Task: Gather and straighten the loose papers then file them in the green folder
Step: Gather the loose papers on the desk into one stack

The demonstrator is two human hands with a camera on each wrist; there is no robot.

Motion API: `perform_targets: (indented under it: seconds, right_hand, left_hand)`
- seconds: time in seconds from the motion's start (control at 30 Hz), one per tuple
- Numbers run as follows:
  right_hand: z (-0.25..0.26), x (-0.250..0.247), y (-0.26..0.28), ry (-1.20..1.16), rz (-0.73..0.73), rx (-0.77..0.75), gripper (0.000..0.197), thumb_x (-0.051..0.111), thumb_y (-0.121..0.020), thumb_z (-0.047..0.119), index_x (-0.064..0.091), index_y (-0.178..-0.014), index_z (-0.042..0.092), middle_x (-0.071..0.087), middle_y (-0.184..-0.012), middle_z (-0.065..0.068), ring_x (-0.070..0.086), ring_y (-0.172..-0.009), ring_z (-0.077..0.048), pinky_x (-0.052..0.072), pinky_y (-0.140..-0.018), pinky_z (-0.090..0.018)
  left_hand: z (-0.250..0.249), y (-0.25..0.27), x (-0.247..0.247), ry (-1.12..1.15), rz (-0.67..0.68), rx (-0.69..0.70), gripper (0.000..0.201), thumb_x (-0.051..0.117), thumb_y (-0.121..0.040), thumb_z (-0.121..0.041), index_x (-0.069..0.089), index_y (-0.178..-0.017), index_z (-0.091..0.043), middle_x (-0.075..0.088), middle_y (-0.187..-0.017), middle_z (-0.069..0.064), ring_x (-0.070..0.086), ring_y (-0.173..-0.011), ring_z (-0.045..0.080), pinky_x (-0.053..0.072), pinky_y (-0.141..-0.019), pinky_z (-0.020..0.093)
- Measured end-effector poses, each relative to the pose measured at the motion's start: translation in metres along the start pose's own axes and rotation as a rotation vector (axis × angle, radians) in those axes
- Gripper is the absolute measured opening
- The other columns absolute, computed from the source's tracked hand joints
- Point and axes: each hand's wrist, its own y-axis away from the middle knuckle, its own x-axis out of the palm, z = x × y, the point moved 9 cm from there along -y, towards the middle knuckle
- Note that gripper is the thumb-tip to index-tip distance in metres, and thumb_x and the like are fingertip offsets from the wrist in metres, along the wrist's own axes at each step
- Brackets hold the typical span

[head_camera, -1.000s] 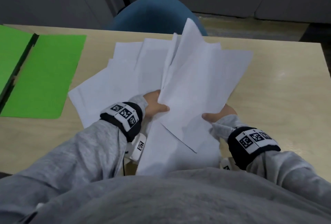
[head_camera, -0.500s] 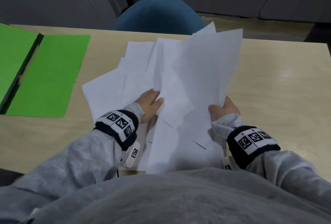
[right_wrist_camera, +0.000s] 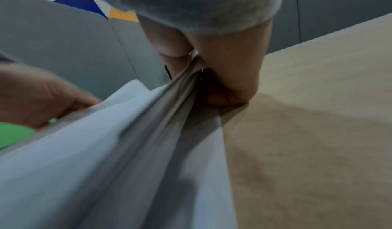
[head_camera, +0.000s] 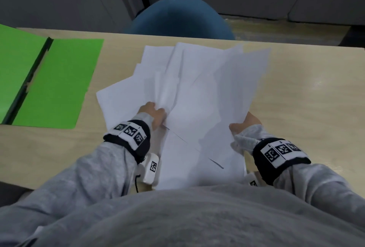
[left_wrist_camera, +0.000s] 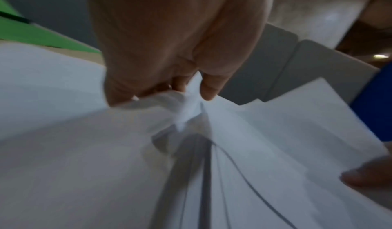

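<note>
A loose bundle of white papers (head_camera: 201, 92) is fanned out unevenly at the middle of the table. My left hand (head_camera: 156, 113) pinches the bundle's left side, thumb and fingers bunching the sheets (left_wrist_camera: 186, 108). My right hand (head_camera: 246, 123) grips the right edge, with several sheets (right_wrist_camera: 186, 88) pressed between thumb and curled fingers. The green folder (head_camera: 57, 82) lies open and flat at the table's left, apart from the papers. The lower sheets reach the near table edge under my arms.
The light wood table (head_camera: 308, 96) has bare surface right of the papers. A blue chair (head_camera: 181, 19) stands behind the far edge. Grey cabinets line the back.
The raised sheets have come down and swung rightward into a flatter, more overlapped bundle. My left hand shifted its hold up the left side; the right hand kept its grip.
</note>
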Motion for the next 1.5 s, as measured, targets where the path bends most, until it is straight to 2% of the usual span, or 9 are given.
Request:
perform_targets:
  seconds: [0.17,0.27,0.43,0.53,0.7,0.8,1.03,1.33,1.5]
  right_hand:
    - [0.005,-0.004,0.008,-0.090,-0.057,0.023,0.033,0.060,-0.075,0.007,0.054,-0.107,0.006,0.062,-0.108,-0.016,0.066,-0.085,-0.032,0.057,-0.077,-0.033]
    - [0.008,0.000,0.013,-0.163,-0.038,0.023,0.043,0.063,-0.079,0.009,0.045,-0.117,0.011,0.059,-0.111,-0.010,0.063,-0.094,-0.030,0.054,-0.085,-0.036]
    - [0.008,0.000,0.013,-0.056,-0.075,0.028,0.035,0.056,-0.087,0.008,0.042,-0.119,0.012,0.061,-0.113,-0.014,0.061,-0.102,-0.033,0.049,-0.093,-0.037]
    - [0.002,-0.008,0.010,-0.183,-0.103,0.041,0.034,0.055,-0.087,0.006,0.050,-0.120,0.010,0.064,-0.111,-0.012,0.061,-0.097,-0.030,0.049,-0.087,-0.032]
    - [-0.005,-0.008,0.010,-0.435,-0.115,0.082,0.033,0.054,-0.080,0.004,0.059,-0.109,0.016,0.068,-0.093,-0.002,0.065,-0.085,-0.026,0.046,-0.070,-0.026]
    - [-0.002,-0.001,0.010,-0.429,-0.062,0.056,0.033,0.052,-0.078,0.003,0.058,-0.107,0.018,0.067,-0.088,0.001,0.063,-0.075,-0.021,0.045,-0.062,-0.022]
    - [-0.003,-0.010,-0.001,-0.094,-0.203,0.040,0.043,0.057,-0.076,0.014,0.055,-0.119,0.010,0.054,-0.127,-0.012,0.056,-0.108,-0.032,0.038,-0.078,-0.025]
    - [0.007,0.005,0.016,-0.315,-0.022,0.058,0.064,0.065,-0.080,0.010,0.029,-0.132,0.018,0.059,-0.096,0.000,0.057,-0.086,-0.025,0.048,-0.078,-0.031]
    - [0.002,-0.004,0.012,-0.470,-0.110,0.017,0.075,0.063,-0.081,0.001,0.024,-0.142,0.018,0.057,-0.111,-0.006,0.055,-0.093,-0.021,0.042,-0.086,-0.026]
  left_hand:
    - [-0.039,0.010,0.024,0.174,0.129,0.251,0.030,0.044,-0.093,-0.016,0.053,-0.122,-0.014,0.062,-0.121,0.008,0.059,-0.105,0.027,0.048,-0.091,0.033]
    - [-0.045,0.011,0.029,0.358,0.230,0.269,0.034,0.039,-0.093,0.003,0.055,-0.122,-0.005,0.062,-0.112,0.009,0.057,-0.090,0.020,0.046,-0.066,0.018]
    - [-0.008,-0.024,-0.035,-0.030,-0.149,0.142,0.039,0.043,-0.095,-0.022,0.050,-0.131,-0.009,0.050,-0.136,0.015,0.050,-0.122,0.032,0.040,-0.099,0.033]
    - [0.041,-0.037,-0.043,-0.317,-0.107,-0.133,0.054,0.037,-0.092,-0.041,0.034,-0.139,-0.013,0.031,-0.146,0.016,0.037,-0.131,0.041,0.036,-0.105,0.047]
    - [-0.003,-0.014,0.013,-0.402,0.032,0.287,0.047,0.031,-0.099,-0.032,0.027,-0.143,-0.019,0.008,-0.160,0.010,0.011,-0.143,0.046,0.021,-0.114,0.052]
    - [-0.029,-0.002,0.020,-0.275,0.039,0.449,0.043,0.035,-0.100,-0.030,0.039,-0.139,-0.015,0.016,-0.159,0.009,0.016,-0.146,0.031,0.017,-0.117,0.037]
    - [0.025,-0.033,-0.041,-0.127,-0.228,-0.078,0.049,0.044,-0.090,-0.039,0.045,-0.130,-0.010,0.049,-0.132,0.017,0.051,-0.116,0.039,0.044,-0.098,0.044]
    - [-0.023,-0.021,-0.006,-0.199,-0.089,0.143,0.037,0.042,-0.096,-0.015,0.042,-0.129,0.001,0.055,-0.114,0.017,0.055,-0.098,0.031,0.038,-0.076,0.031]
    - [-0.009,-0.028,-0.031,0.006,-0.164,0.079,0.053,0.048,-0.092,-0.040,0.042,-0.134,-0.009,0.050,-0.134,0.015,0.053,-0.116,0.036,0.044,-0.093,0.039]
